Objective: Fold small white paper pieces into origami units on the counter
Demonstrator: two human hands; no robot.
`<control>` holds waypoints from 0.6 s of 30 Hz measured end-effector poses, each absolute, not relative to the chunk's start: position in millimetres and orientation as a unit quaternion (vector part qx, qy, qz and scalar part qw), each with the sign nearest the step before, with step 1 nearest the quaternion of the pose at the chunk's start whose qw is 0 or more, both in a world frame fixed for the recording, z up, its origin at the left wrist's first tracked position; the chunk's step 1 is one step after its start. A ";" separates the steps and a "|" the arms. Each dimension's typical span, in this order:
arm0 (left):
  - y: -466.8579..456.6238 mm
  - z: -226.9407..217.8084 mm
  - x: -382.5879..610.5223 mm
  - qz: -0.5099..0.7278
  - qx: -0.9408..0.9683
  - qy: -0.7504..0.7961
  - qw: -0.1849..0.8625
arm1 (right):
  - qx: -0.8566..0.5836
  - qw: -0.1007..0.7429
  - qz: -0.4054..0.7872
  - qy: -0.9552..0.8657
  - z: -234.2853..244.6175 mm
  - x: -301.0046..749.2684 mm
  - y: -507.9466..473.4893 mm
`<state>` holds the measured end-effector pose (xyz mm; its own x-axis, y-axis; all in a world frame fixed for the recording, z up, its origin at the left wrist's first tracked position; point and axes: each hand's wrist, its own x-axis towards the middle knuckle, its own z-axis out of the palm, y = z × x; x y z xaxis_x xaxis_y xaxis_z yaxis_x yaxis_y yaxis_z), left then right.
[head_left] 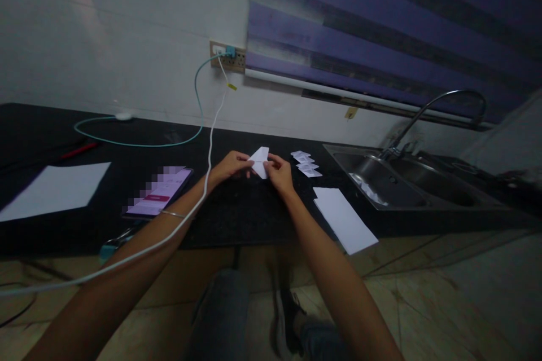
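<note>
Between my two hands is a small folded piece of white paper (261,158), held just above the dark countertop (245,220). My left hand (232,166) pinches its left side, and my right hand (279,171) grips the right side with thumb and fingers. The piece has slanted, pointed edges and a crease across it. Right of my right hand lie several small folded paper pieces (306,163), overlapping in a row. Nearer the front edge rests a stack of white paper rectangles (344,219).
A lit tablet or phone (160,192) and a white sheet (59,189) lie to the left. Blue-handled scissors (112,247) sit by the front edge. A white cable (210,152) crosses over my left forearm. A metal sink (381,180) with a curved faucet (427,110) is at right.
</note>
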<state>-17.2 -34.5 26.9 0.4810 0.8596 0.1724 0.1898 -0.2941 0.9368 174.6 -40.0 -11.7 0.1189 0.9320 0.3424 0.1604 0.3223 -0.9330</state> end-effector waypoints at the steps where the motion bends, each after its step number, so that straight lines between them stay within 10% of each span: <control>1: -37.0 28.6 -16.7 0.336 0.719 0.364 0.488 | -0.471 0.572 0.318 -0.591 -10.9 174.3 -41.6; 18: -27.6 14.1 -15.3 0.231 0.760 0.285 0.536 | -0.476 0.488 0.143 -0.718 -3.7 170.1 -58.8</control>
